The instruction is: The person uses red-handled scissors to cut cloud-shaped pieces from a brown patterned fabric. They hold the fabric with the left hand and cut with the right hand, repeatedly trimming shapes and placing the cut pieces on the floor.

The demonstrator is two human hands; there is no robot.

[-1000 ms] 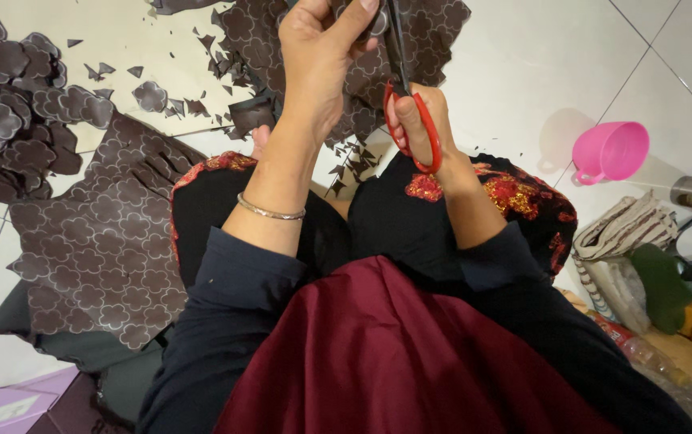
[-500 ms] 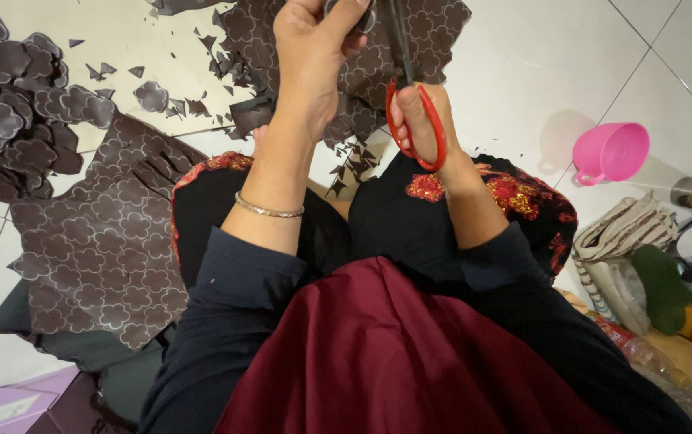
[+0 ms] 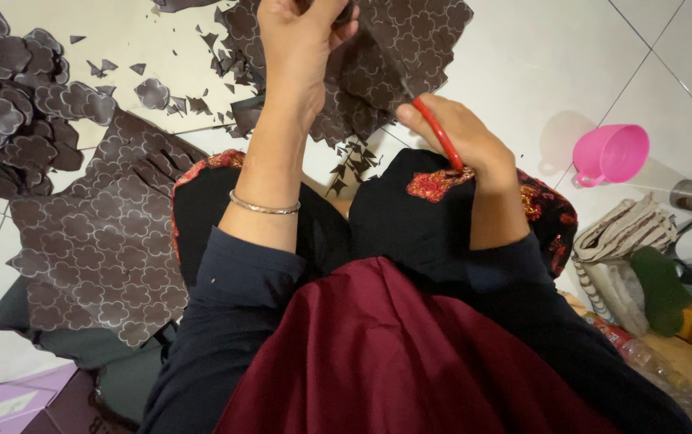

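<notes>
Quick count of what's around: two hands, the left hand point(image 3: 301, 48) and the right hand point(image 3: 458, 145). One pair of red-handled scissors point(image 3: 436, 138). One thin silver bangle point(image 3: 264, 207) on the left wrist. One pink plastic cup with a handle point(image 3: 613, 153). Two big sheets of dark brown material printed with flower outlines: one point(image 3: 410, 48) up top under the hands, one point(image 3: 96, 241) lying at the left. Cut-out brown flower shapes point(image 3: 16, 104) in a pile at the top left, too many and too overlapped to count properly. Small brown scraps point(image 3: 201, 104), loads, can't count those either. One striped cloth bag point(image 3: 623, 241) on the right.
</notes>
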